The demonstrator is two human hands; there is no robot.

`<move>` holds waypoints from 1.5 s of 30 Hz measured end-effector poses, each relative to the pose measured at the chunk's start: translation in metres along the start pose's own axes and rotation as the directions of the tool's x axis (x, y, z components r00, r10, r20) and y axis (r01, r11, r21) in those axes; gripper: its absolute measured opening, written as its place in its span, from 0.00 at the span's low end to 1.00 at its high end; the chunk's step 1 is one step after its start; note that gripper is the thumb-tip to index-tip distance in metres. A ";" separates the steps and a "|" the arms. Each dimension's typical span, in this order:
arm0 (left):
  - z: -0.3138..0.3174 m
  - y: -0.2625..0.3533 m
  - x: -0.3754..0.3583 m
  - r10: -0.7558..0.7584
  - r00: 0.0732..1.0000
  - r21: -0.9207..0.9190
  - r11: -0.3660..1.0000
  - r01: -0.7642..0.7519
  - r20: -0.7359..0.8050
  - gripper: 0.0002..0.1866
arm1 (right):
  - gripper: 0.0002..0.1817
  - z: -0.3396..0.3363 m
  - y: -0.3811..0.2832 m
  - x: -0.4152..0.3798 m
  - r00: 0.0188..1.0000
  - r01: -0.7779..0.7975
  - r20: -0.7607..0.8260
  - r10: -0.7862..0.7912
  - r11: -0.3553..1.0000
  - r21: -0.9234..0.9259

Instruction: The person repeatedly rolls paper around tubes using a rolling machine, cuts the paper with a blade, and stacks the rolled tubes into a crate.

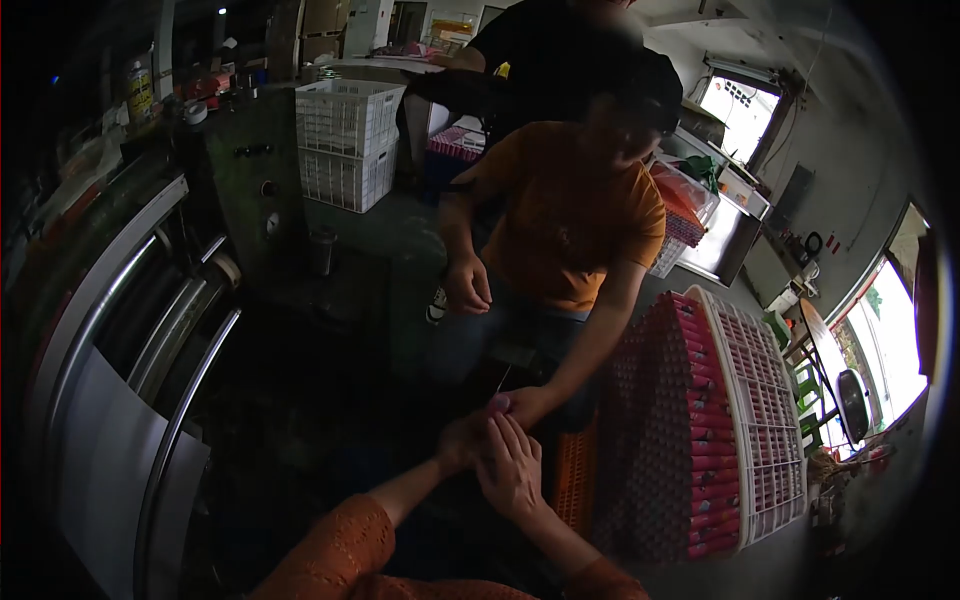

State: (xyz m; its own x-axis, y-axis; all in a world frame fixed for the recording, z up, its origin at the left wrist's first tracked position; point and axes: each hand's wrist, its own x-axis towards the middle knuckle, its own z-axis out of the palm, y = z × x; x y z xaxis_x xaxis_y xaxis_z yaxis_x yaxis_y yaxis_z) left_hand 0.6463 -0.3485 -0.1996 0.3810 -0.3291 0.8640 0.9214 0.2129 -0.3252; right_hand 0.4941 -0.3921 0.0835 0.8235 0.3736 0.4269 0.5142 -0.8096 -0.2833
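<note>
In front of me, low in the middle of the head view, my two hands meet a co-worker's hand [532, 403]. A small pinkish round thing [500, 403] shows where the fingers come together; its kind is too dark to tell. My right hand [513, 475] has its fingers close together and bent over this spot, with the back of the hand facing up. Just to its left, my left hand [461, 445] lies in shadow, its fingers mostly hidden. The co-worker's other hand [467, 285] hangs higher up, apart from mine.
At right, a white plastic crate [765, 420] holds many stacked pink patterned tubes [712, 440]. An orange crate [574, 480] stands beside it. A machine with metal rollers [190, 400] and a white sheet [110, 450] occupies the left. White crates [347, 140] stand behind; another person stands beyond the co-worker.
</note>
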 end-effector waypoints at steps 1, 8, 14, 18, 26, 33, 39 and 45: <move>0.010 -0.006 0.011 0.028 0.995 -0.246 0.969 -0.005 0.092 0.14 | 0.36 -0.001 -0.002 -0.007 1.000 0.011 -0.020 -0.011 1.000 0.027; 0.100 -0.069 0.101 0.571 0.787 -0.814 -0.328 0.480 0.235 0.14 | 0.32 -0.025 -0.018 -0.023 0.988 -0.027 -0.152 0.030 0.999 0.025; 0.141 -0.114 0.164 0.678 0.733 -0.287 -0.693 0.661 0.053 0.17 | 0.30 -0.035 -0.030 -0.020 0.983 -0.025 -0.181 0.043 0.994 0.103; 0.150 -0.113 0.187 0.688 0.726 -0.328 -0.686 0.649 -0.001 0.25 | 0.30 -0.040 -0.037 -0.024 0.979 -0.011 -0.201 0.036 0.992 0.125; 0.226 -0.147 0.123 0.576 0.810 -0.384 -0.728 0.569 0.108 0.37 | 0.30 -0.040 -0.060 -0.019 0.979 0.073 -0.200 -0.045 0.988 0.135; 0.357 -0.211 -0.005 0.720 0.588 -0.431 -0.429 0.794 0.368 0.25 | 0.26 -0.013 -0.105 0.000 0.960 0.273 -0.137 -0.243 0.920 0.281; 0.434 -0.316 -0.109 0.721 0.182 -0.154 -0.104 0.983 0.668 0.14 | 0.23 0.020 -0.185 0.023 0.860 0.488 -0.122 -0.496 0.728 0.482; 0.478 -0.410 -0.163 0.500 -0.110 0.153 -0.045 0.987 0.859 0.17 | 0.19 0.102 -0.273 0.022 0.541 0.053 0.573 -0.616 0.705 0.708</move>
State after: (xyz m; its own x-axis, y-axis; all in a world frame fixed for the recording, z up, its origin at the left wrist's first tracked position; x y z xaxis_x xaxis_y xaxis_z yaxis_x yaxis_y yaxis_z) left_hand 0.1693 0.0576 -0.0238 0.3522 0.9331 0.0723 0.3227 -0.1936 0.9265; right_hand 0.3960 -0.1166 0.0831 0.2665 0.9600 -0.0864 0.5755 -0.2303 -0.7847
